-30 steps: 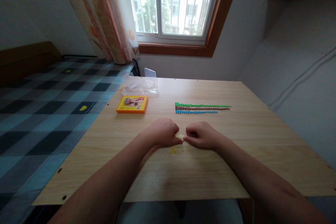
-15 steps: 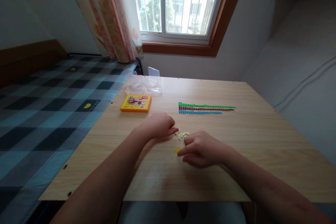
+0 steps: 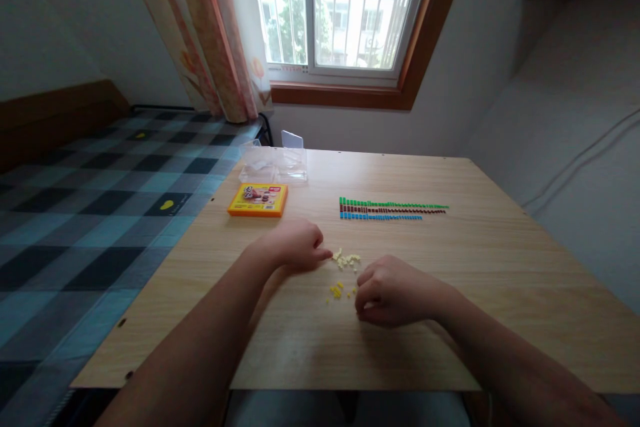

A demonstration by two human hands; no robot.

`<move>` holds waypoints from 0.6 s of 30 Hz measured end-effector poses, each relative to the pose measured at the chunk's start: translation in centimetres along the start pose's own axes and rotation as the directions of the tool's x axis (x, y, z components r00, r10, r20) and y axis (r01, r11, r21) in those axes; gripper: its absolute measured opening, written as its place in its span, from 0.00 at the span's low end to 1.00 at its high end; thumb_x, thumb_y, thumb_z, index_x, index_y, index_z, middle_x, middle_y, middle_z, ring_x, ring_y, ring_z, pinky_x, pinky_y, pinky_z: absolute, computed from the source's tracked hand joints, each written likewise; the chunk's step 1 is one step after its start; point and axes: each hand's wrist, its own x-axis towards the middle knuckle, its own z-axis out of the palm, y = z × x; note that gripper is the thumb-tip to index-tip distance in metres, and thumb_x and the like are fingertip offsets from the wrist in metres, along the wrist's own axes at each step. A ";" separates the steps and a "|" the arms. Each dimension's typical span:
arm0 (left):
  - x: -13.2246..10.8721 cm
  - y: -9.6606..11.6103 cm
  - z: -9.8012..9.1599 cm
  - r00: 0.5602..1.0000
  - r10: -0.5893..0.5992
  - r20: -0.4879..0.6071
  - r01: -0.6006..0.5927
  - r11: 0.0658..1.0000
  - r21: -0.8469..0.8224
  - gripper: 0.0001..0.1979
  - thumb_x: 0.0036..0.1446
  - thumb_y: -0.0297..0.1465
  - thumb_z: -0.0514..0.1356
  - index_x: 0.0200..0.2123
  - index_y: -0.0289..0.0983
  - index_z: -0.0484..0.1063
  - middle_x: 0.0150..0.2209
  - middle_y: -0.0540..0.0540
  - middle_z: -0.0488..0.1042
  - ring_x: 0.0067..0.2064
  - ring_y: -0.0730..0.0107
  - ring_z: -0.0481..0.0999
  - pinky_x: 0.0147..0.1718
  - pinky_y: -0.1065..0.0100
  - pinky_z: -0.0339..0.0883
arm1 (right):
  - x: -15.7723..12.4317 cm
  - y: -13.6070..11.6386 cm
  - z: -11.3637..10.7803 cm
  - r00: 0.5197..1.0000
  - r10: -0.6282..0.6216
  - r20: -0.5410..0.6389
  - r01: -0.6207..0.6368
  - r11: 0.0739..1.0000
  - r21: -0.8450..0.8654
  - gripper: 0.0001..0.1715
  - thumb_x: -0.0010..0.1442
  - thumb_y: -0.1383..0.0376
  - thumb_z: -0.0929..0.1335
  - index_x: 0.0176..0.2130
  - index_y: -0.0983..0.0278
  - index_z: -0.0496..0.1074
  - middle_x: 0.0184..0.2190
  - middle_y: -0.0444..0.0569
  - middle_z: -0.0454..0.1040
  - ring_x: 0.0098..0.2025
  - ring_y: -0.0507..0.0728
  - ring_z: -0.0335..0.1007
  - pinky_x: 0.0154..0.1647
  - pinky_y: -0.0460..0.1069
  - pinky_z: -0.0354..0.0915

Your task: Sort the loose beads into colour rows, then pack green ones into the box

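A small scattered pile of cream-coloured pieces (image 3: 346,259) lies mid-table. Nearer to me is a smaller group of yellow pieces (image 3: 337,291), with a few loose ones to its right. My left hand (image 3: 297,244) rests at the left edge of the cream pile, fingers curled and its fingertips pressed close together beside the pieces. To the right of the yellow pieces, my right hand (image 3: 393,291) is closed with its fingers bent down to the tabletop. Whatever either hand may hold is too small or hidden to make out.
Beyond the hands, long rows of green pieces (image 3: 370,203), dark brown pieces (image 3: 370,209) and blue pieces (image 3: 370,217) run across the wooden table (image 3: 500,267). A yellow-orange box (image 3: 258,200) lies at the left, before clear plastic containers (image 3: 274,165). A checked bed (image 3: 100,213) borders the table.
My right hand has drawn back right from the yellow pieces, its fingers curling in; more yellow pieces show. My left hand has shifted slightly left, off the cream pile's edge.
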 end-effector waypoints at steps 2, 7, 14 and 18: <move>-0.2 0.0 -0.3 0.998 -0.007 0.056 0.007 1.000 -0.012 0.23 0.57 0.48 0.55 0.29 0.36 0.81 0.28 0.41 0.78 0.27 0.66 0.69 0.27 0.66 0.57 | -0.1 0.0 -0.2 0.999 0.039 0.034 -0.039 0.999 0.009 0.09 0.55 0.69 0.69 0.31 0.60 0.80 0.25 0.43 0.76 0.27 0.50 0.67 0.30 0.46 0.57; -0.5 -0.2 -0.2 0.985 -0.011 0.170 0.020 0.998 -0.053 0.17 0.49 0.47 0.61 0.30 0.39 0.79 0.28 0.45 0.78 0.26 0.67 0.68 0.26 0.66 0.57 | -0.6 0.1 -1.1 0.986 0.143 0.090 -0.147 0.988 0.037 0.09 0.53 0.69 0.69 0.32 0.60 0.81 0.27 0.43 0.77 0.28 0.50 0.67 0.31 0.45 0.58; -0.6 -0.6 -0.4 0.969 0.013 0.247 0.007 0.997 -0.078 0.13 0.45 0.43 0.66 0.28 0.39 0.76 0.28 0.49 0.76 0.26 0.69 0.67 0.24 0.67 0.55 | -2.0 1.4 -2.9 0.931 0.348 0.107 -0.350 0.937 -0.001 0.09 0.49 0.70 0.69 0.30 0.61 0.81 0.26 0.44 0.77 0.27 0.51 0.66 0.29 0.46 0.56; -1.0 -0.1 -0.7 0.960 0.014 0.278 0.006 0.998 -0.068 0.12 0.44 0.41 0.66 0.28 0.39 0.76 0.28 0.49 0.76 0.26 0.69 0.67 0.24 0.67 0.56 | -2.7 2.4 -3.6 0.887 0.456 0.069 -0.456 0.890 -0.026 0.09 0.48 0.70 0.69 0.29 0.60 0.81 0.25 0.44 0.77 0.26 0.51 0.65 0.27 0.46 0.53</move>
